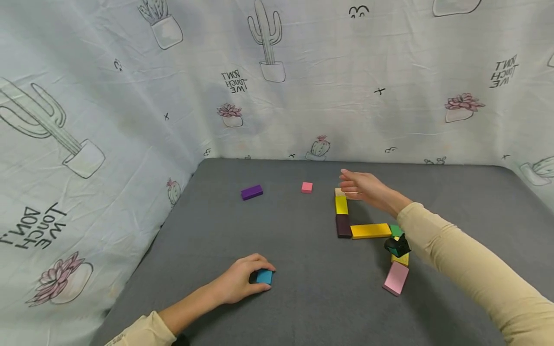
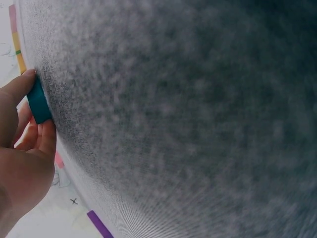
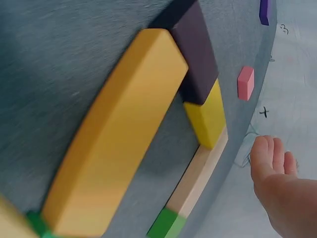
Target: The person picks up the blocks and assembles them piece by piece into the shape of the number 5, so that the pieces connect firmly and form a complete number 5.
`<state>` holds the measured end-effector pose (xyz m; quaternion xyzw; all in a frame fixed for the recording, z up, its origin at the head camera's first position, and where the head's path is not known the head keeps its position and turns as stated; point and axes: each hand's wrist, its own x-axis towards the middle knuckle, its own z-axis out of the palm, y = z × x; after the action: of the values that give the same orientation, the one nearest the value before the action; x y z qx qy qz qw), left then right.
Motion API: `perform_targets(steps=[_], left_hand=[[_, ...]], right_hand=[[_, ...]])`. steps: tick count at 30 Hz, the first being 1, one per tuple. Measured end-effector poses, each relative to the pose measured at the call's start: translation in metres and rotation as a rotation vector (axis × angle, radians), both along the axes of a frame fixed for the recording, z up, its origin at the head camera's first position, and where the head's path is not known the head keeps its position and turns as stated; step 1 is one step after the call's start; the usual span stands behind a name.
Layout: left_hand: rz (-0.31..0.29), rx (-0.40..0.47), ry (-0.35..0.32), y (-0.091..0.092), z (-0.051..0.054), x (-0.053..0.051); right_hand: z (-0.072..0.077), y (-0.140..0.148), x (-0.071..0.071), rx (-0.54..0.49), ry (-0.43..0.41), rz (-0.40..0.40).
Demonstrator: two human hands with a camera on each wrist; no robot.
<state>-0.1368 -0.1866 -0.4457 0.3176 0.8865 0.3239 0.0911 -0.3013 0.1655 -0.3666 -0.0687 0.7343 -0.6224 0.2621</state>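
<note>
At the table's front, my left hand (image 1: 235, 282) pinches a small blue block (image 1: 265, 277) between thumb and fingers. In the left wrist view the block (image 2: 39, 103) touches the cloth surface. My right hand (image 1: 368, 189) is above the far end of a row of blocks, fingers extended and holding nothing. Beneath it lies a bare wooden block (image 3: 199, 171), with a green block (image 3: 167, 224) at one end. The row continues through a yellow block (image 1: 341, 205), a dark purple block (image 1: 344, 226), an orange block (image 1: 371, 231) and a green piece (image 1: 396, 230).
Nearest the front, a yellow block (image 1: 401, 260) and a pink block (image 1: 396, 278) end the row, partly under the right forearm. A purple block (image 1: 252, 192) and a small coral block (image 1: 307, 187) lie apart at the back. Printed cloth (image 1: 329, 110) hangs behind the grey table (image 1: 285, 230).
</note>
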Motion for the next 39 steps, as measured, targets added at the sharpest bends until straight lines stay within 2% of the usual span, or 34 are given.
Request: perform_targets(steps=[7, 13, 18, 26, 34, 39], left_hand=[[-0.005, 0.002, 0.013, 0.000, 0.002, -0.001], [-0.014, -0.003, -0.015, 0.001, 0.003, 0.000], [-0.021, 0.005, -0.019, 0.002, 0.002, 0.000], [-0.018, 0.007, -0.017, 0.000, 0.001, 0.000], [-0.008, -0.017, -0.032, -0.001, 0.004, -0.001], [0.000, -0.025, -0.039, 0.000, 0.005, 0.000]], right_hand=[[-0.004, -0.033, -0.017, -0.025, -0.021, -0.036], [-0.012, -0.062, -0.026, -0.080, -0.026, -0.035], [-0.017, -0.082, -0.031, -0.105, -0.023, -0.029], [-0.023, -0.119, -0.041, -0.090, -0.025, -0.049], [-0.040, -0.153, -0.048, -0.106, -0.053, -0.073], [-0.049, -0.172, -0.048, -0.131, -0.070, -0.055]])
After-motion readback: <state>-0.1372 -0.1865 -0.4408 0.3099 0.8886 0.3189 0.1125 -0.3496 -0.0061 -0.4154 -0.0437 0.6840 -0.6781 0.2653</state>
